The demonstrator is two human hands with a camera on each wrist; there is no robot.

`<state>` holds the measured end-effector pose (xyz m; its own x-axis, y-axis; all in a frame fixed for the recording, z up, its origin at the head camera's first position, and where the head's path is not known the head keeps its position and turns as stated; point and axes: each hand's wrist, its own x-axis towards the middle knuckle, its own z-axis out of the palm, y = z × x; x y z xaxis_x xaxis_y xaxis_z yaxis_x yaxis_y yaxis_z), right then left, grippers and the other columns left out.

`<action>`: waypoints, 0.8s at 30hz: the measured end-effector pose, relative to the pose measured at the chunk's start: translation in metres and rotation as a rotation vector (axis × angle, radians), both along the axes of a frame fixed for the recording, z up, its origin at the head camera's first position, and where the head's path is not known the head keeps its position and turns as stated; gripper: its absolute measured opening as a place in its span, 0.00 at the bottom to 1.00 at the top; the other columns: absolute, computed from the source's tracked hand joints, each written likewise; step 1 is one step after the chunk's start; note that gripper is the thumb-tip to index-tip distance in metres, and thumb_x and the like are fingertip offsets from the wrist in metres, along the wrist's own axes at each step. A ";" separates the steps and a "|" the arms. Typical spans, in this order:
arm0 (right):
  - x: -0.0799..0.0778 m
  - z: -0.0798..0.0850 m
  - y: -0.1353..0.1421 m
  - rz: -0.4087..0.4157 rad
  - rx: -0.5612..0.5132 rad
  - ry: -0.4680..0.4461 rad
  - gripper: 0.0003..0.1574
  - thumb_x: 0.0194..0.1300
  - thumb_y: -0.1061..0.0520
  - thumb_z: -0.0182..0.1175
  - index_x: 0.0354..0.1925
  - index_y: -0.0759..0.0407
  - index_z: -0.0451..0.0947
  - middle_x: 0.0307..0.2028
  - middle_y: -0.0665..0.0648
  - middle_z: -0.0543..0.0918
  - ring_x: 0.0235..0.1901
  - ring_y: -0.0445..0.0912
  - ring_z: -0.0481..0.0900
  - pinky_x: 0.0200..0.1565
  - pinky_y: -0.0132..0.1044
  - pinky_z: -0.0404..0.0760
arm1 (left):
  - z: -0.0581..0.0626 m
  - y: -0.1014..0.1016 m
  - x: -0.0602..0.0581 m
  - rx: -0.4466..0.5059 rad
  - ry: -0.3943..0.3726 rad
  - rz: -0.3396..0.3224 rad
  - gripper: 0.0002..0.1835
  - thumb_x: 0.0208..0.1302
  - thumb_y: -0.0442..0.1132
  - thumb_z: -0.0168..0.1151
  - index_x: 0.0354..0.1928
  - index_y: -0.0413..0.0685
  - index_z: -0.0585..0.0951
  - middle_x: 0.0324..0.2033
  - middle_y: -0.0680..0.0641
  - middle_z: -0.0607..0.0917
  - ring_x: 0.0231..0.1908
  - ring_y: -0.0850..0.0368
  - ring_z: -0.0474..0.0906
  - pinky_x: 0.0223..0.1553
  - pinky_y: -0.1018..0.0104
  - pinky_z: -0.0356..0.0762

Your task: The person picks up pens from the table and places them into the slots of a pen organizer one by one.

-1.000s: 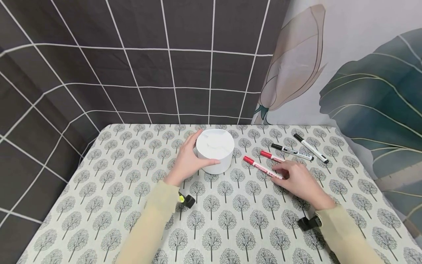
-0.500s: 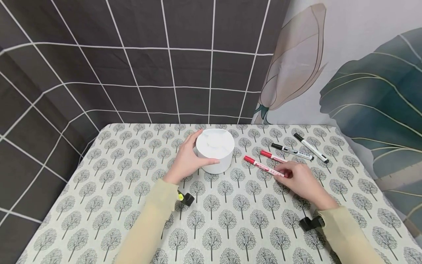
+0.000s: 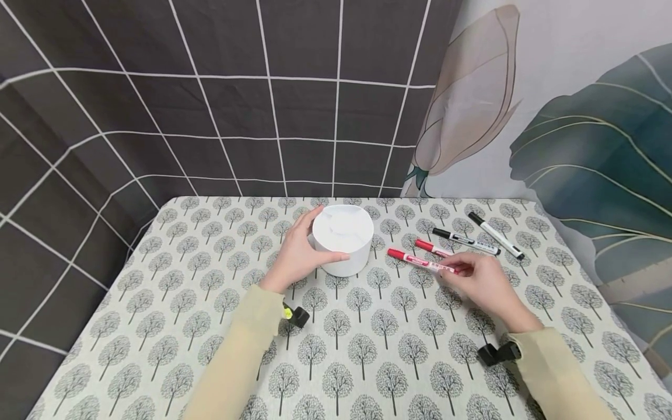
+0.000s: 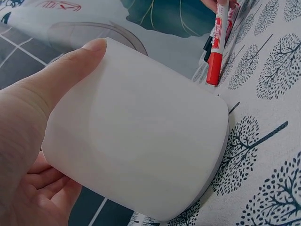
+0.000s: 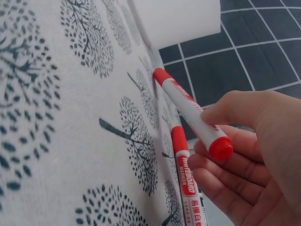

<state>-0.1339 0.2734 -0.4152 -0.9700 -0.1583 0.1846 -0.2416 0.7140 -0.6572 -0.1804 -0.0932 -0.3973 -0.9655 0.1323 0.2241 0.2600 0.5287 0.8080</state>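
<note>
A round white container (image 3: 353, 263) with dividers inside stands on the tree-patterned cloth. My left hand (image 3: 296, 256) grips it from the left, thumb along the near wall and fingers round the far side. Over to the right, my right hand (image 3: 483, 283) pinches a red-capped whiteboard marker (image 3: 415, 259) near its tail end. In the right wrist view that marker (image 5: 188, 108) is tilted, with the thumb (image 5: 214, 115) on its barrel and its tail lifted off the cloth. A second red-capped whiteboard marker (image 5: 186, 169) lies just beyond it, partly hidden by the hand in the head view.
Two black-capped markers (image 3: 464, 241) (image 3: 496, 235) lie behind the right hand, close together. The patterned tablecloth (image 3: 336, 350) ends at a dark gridded curtain (image 3: 226, 105) at the back. A leaf-printed curtain (image 3: 588, 146) hangs at the right.
My right hand has shifted slightly right and away from me, and the red marker's tail end has risen with it. The left hand and container have stayed in place.
</note>
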 end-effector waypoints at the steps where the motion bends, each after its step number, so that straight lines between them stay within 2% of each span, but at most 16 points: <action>1: 0.000 0.000 0.000 -0.009 -0.013 -0.007 0.11 0.52 0.57 0.71 0.36 0.54 0.82 0.28 0.51 0.81 0.25 0.45 0.78 0.24 0.33 0.79 | 0.000 0.000 0.000 0.000 -0.001 -0.001 0.62 0.23 0.71 0.74 0.69 0.63 0.61 0.61 0.56 0.67 0.57 0.57 0.67 0.55 0.52 0.66; 9: -0.001 0.006 -0.003 -0.043 -0.114 -0.020 0.11 0.53 0.53 0.70 0.36 0.54 0.83 0.31 0.52 0.83 0.27 0.46 0.80 0.28 0.31 0.80 | 0.000 -0.001 -0.001 0.001 -0.004 -0.007 0.63 0.23 0.70 0.74 0.69 0.60 0.61 0.61 0.54 0.67 0.57 0.57 0.68 0.56 0.54 0.67; 18: -0.006 0.012 -0.005 -0.105 -0.170 -0.025 0.15 0.54 0.47 0.69 0.36 0.54 0.83 0.32 0.54 0.84 0.28 0.44 0.81 0.30 0.29 0.80 | 0.002 -0.001 -0.002 -0.003 -0.012 -0.017 0.64 0.24 0.69 0.75 0.69 0.56 0.61 0.61 0.54 0.67 0.57 0.58 0.68 0.56 0.56 0.66; 21: -0.007 0.018 -0.006 -0.109 -0.193 -0.039 0.18 0.54 0.46 0.69 0.39 0.55 0.83 0.33 0.54 0.84 0.29 0.46 0.82 0.31 0.30 0.80 | 0.001 -0.002 -0.002 -0.011 -0.014 -0.017 0.64 0.24 0.69 0.75 0.69 0.59 0.60 0.61 0.55 0.67 0.56 0.59 0.68 0.56 0.57 0.67; 24: -0.006 0.033 -0.013 -0.113 -0.261 -0.048 0.17 0.55 0.51 0.69 0.40 0.60 0.82 0.33 0.58 0.84 0.30 0.50 0.82 0.32 0.35 0.82 | 0.002 -0.002 -0.002 -0.015 -0.016 -0.017 0.63 0.23 0.70 0.75 0.69 0.62 0.60 0.61 0.56 0.67 0.56 0.60 0.68 0.56 0.58 0.67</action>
